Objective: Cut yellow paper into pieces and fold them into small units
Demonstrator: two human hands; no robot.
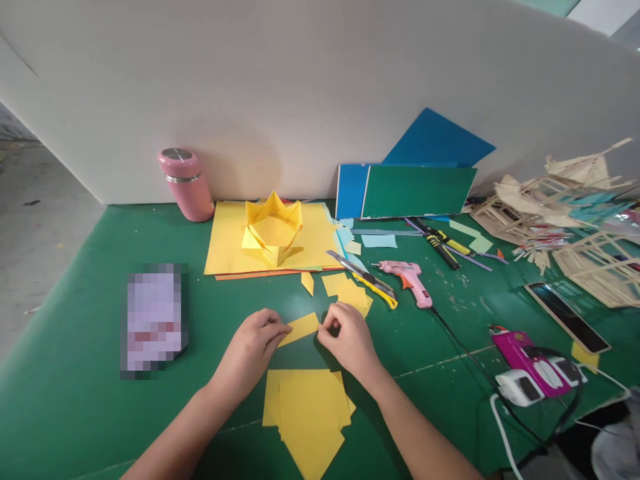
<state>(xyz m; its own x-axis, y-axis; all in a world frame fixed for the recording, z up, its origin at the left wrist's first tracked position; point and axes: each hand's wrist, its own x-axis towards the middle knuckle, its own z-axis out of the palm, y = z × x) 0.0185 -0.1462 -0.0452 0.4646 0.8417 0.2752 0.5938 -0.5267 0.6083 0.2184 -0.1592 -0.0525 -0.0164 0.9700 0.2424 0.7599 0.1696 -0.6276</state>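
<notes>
Between my hands is a small yellow paper strip (301,328), slanting up to the right above the green table. My left hand (256,339) pinches its left end between thumb and fingers. At the strip's right end, the thumb and index finger of my right hand (347,337) are pinched together on its edge. Several yellow paper squares (310,407) lie in an overlapping pile just below my hands. Smaller yellow paper pieces (347,290) sit beyond my right hand, beside a folded yellow piece (308,283). A yellow folded-paper crown shape (274,230) stands farther back.
The crown shape rests on stacked coloured sheets (220,247). To the right are a utility knife (370,283), a pink glue gun (407,279) with a trailing cord, a magenta power strip (530,363), a phone (567,317) and wooden stick models (595,267). A pink flask (187,187) stands back left.
</notes>
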